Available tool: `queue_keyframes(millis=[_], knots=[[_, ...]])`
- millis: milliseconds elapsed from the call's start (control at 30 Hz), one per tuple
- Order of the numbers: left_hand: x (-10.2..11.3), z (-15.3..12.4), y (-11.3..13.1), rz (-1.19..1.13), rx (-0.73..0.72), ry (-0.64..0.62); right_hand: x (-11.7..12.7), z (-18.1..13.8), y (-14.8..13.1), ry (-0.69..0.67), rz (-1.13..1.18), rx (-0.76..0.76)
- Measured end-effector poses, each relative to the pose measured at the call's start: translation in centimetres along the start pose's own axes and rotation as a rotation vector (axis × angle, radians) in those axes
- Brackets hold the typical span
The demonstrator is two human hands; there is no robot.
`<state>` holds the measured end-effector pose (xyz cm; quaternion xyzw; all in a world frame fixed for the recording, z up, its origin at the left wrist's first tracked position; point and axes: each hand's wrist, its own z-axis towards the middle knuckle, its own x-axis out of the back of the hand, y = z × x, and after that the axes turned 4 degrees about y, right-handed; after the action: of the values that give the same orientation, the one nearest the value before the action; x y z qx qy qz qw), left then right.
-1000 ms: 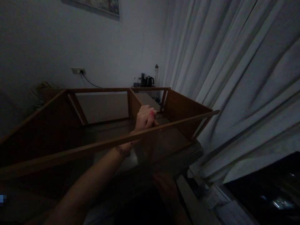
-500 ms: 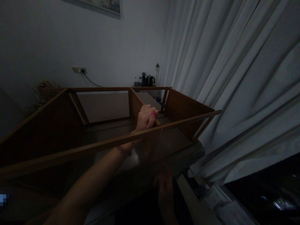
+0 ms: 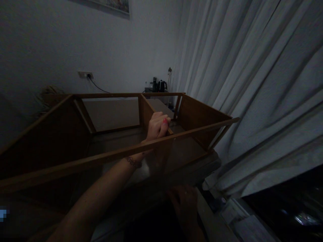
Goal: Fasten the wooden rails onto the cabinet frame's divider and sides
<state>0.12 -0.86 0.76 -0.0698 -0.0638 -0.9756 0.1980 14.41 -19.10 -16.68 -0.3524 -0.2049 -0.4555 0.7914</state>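
Note:
A brown wooden shelf frame (image 3: 202, 116) lies on its back before me in a dim room. My left hand (image 3: 156, 126) reaches through the frame and wraps round the upright divider panel (image 3: 146, 109) near the front rail (image 3: 101, 157); its nails are red and a bracelet sits on the wrist. My right hand (image 3: 185, 201) hangs low in shadow below the frame's near edge, fingers bent; whether it holds anything is too dark to see.
White curtains (image 3: 252, 101) hang close on the right. A wall socket with a cable (image 3: 85, 75) and a picture (image 3: 111, 6) are on the far wall. A kettle (image 3: 161, 86) stands on a far stand. Pale papers (image 3: 242, 222) lie at the lower right.
My left hand stays on the divider. My right hand rose slightly half a second ago and now sits lower and further right in the shadow.

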Motion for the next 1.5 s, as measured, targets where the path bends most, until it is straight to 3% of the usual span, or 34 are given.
queue_keyframes(millis=[200,467,667,867,1067,1200,1333,1400,1500], knots=[[-0.1,0.0,-0.2,-0.004,-0.017,0.004,-0.7,-0.2,-0.6,0.038,-0.016,-0.004],[-0.2,-0.2,-0.4,0.002,-0.01,0.0,-2.2,-1.2,-1.2,0.09,0.067,-0.235],[-0.2,-0.1,-0.4,0.001,-0.019,0.005,-1.3,-0.5,-0.8,-0.065,0.137,-0.326],[-0.2,-0.3,-0.4,0.004,-0.012,0.009,-1.4,-0.4,-0.3,-0.052,0.185,-0.357],[-0.3,-0.2,-0.4,0.025,-0.012,0.001,-1.2,-0.1,-0.4,-0.158,0.17,-0.318],[-0.3,-0.2,-0.6,0.024,-0.028,0.005,-1.4,-0.1,-0.3,-0.22,0.341,-0.448],[-0.2,-0.2,-0.5,0.009,-0.036,0.007,-2.1,-0.6,-0.3,-0.174,0.497,-0.599],[-0.1,-0.1,-0.4,0.002,-0.018,-0.004,-2.2,-0.6,-0.5,-0.139,0.473,-0.583],[-0.1,-0.2,-0.3,0.002,-0.015,-0.007,-1.6,-0.4,-1.0,-0.082,0.249,-0.44]])
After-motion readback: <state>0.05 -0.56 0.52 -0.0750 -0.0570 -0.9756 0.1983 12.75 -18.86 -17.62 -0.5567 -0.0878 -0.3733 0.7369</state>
